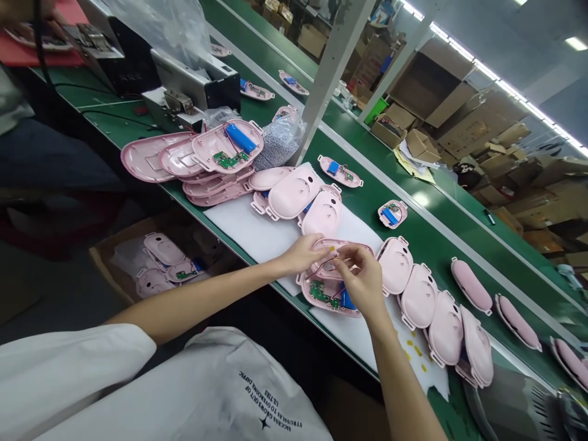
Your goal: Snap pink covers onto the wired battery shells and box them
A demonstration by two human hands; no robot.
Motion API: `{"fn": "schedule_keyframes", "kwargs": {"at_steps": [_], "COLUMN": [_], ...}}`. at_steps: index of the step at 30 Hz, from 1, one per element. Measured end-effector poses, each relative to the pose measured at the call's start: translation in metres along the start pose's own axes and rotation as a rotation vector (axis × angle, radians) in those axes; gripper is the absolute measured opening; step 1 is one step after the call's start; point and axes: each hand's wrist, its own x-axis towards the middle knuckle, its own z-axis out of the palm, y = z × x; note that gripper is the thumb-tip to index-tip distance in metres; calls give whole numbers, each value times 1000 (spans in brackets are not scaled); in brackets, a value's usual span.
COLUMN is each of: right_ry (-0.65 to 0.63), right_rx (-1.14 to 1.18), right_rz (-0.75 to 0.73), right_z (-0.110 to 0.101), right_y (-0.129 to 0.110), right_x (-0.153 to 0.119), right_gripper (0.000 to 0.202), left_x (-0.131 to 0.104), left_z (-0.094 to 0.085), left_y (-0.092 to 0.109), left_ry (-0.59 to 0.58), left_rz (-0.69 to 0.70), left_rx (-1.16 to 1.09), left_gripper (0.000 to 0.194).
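Box (108, 257), near left below the bench: pink shells (163, 248) inside. We pinch a shell (337, 260) between left hand (303, 252) and right hand (362, 285), fingers closed on its rim.

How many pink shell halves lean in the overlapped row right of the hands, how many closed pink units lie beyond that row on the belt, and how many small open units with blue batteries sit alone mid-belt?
Leaning shell halves: 5
Closed pink units: 3
Small open units with blue batteries: 2
Total: 10
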Motion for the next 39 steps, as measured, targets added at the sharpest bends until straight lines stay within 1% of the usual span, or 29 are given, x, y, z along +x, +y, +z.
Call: {"fn": "schedule_keyframes", "kwargs": {"at_steps": [3,7,10,13,16,19,23,25,29,31,35,39], "right_ry": [-42,-33,-84,-182,-228,-214,-162,-143,-98,-112,-220,-236], "right_rx": [-167,-415,-500,-494,-472,-497,-527,-556,-587,-598,-590,-534], "right_rz": [-94,-183,-233,-217,-160,-119,-72,-83,-155,-165,-153,-142], "right_z": [2,10,12,9,5,7,13,17,20,18,10,8], "right_y": [-1,2,5,5,2,-1,-6,-7,-3,0,3,0], "right_x": [1,1,0,-1,-2,-2,-1,0,1,0,-1,0], "right_gripper": [14,9,10,10,11,10,6,4,4,6,6,5], "left_x": [-1,-1,-1,-2,-1,-1,-3,-4,-4,-4,-4,-5], "left_z": [2,4,6,7,7,8,7,6,5,4,4,5], "left_y": [-1,-1,-1,1,2,2,2,2,2,-1,-6,-6], "left_ry": [9,47,61,57,72,84,69,68,43,43,71,88], "left_rz": [-1,-44,-53,-48,-42,-30,-39,-48,-38,-7,0,-8], "left_rx": [20,2,-62,-112,-113,-114,-150,-170,-203,-205,-169,-160], "left_gripper": [38,38,35,28,21,19,18,19,26,28,27,27]}}
